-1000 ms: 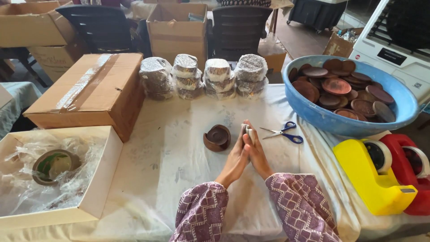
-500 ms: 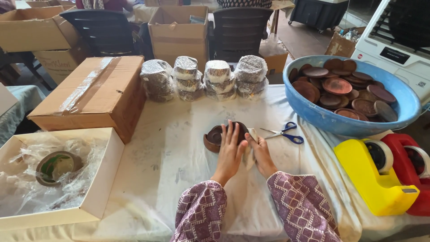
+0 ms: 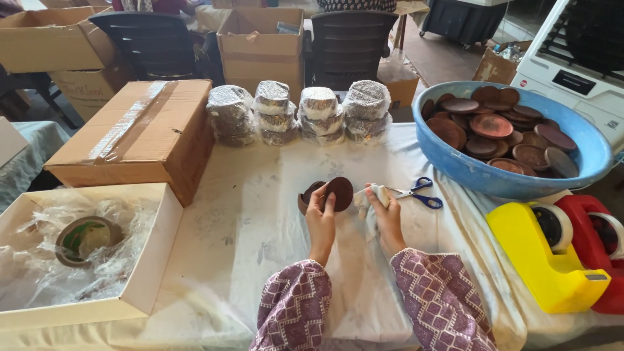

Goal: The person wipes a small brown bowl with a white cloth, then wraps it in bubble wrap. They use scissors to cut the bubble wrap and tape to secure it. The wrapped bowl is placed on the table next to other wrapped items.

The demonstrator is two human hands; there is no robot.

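My left hand (image 3: pixel 322 223) holds a small brown clay lid (image 3: pixel 339 191) tilted up on edge, just over a small brown clay pot (image 3: pixel 307 197) that stands on the white table cover (image 3: pixel 247 221). To its right, my right hand (image 3: pixel 388 218) grips a crumpled white cloth (image 3: pixel 366 198). Both hands sit at the middle of the table, close together but apart. Blue-handled scissors (image 3: pixel 419 194) lie right of my right hand.
A blue basin (image 3: pixel 468 172) of brown clay lids stands at the right. Yellow (image 3: pixel 549 260) and red (image 3: pixel 601 244) tape dispensers sit at the front right. Several foil-wrapped stacks (image 3: pixel 299 114) line the back. A taped carton (image 3: pixel 140 136) and an open white box (image 3: pixel 78 250) with a tape roll are left.
My hands were pressed together, then parted. My left hand has taken the lid off the pot and tilted it up; my right hand has picked up the white cloth.
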